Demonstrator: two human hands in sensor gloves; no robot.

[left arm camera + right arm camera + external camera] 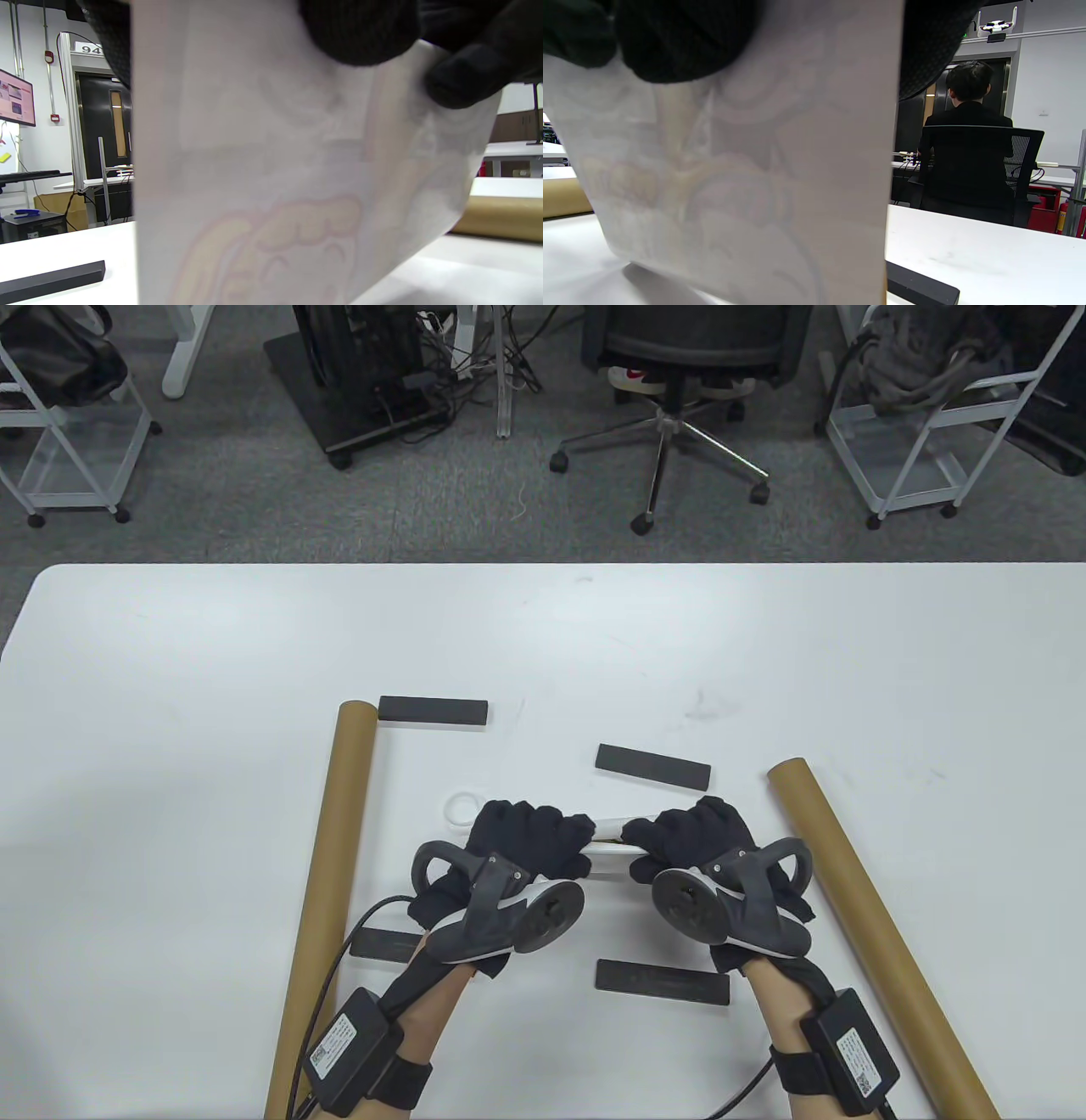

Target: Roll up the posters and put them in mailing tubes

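Both hands hold a rolled white poster [612, 848] between them, just above the table's front middle. My left hand [543, 836] grips its left end and my right hand [679, 836] grips its right end. In the left wrist view the poster [275, 169] fills the frame with faint print showing through, and gloved fingers [360, 29] press on it from above. The right wrist view shows the same paper [746, 169] under gloved fingers [683, 38]. One brown mailing tube [327, 899] lies left of the hands and another [874, 925] lies right of them.
Several black bars lie on the white table [170, 687]: back left [433, 710], back middle [652, 766], front middle [662, 982], and one partly under my left wrist [382, 943]. A white ring [462, 808] lies beside my left hand. An office chair [679, 356] stands beyond the table.
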